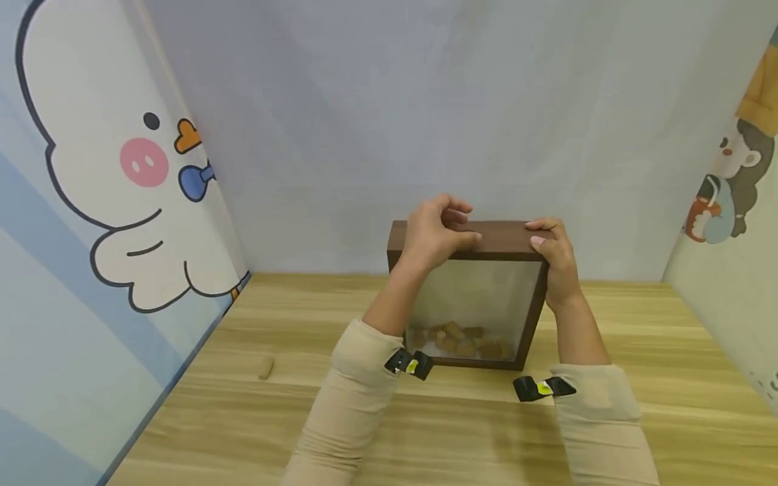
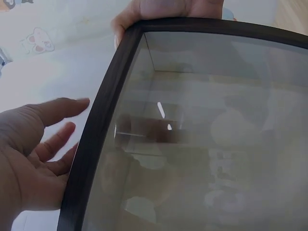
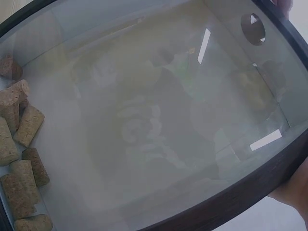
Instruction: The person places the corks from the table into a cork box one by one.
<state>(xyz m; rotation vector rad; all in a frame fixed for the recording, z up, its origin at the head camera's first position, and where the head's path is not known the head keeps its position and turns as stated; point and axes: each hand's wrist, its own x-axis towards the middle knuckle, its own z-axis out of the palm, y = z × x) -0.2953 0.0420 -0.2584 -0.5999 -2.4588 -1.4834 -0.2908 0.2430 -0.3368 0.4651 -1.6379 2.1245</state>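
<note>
A dark brown wooden shadow box [image 1: 468, 236] with a clear front stands upright on the table, leaning slightly. Several corks [image 1: 462, 341] lie heaped along its bottom; the right wrist view shows these corks [image 3: 29, 125] up close. A round hole [image 3: 253, 29] pierces the box's top side. My left hand [image 1: 434, 233] lies over the left part of the top, its fingers loosely bent with no object visible between them. The right hand [image 1: 558, 260] grips the top right corner, thumb in front. In the left wrist view, my left hand [image 2: 29, 159] is beside the frame's edge.
A single cork [image 1: 265, 367] lies on the wooden table [image 1: 243, 432], left of the box. A pale cloth [image 1: 340, 135] hangs behind. Printed cartoon panels [image 1: 91, 169] close in the left side, and another printed panel [image 1: 723, 270] stands at the right.
</note>
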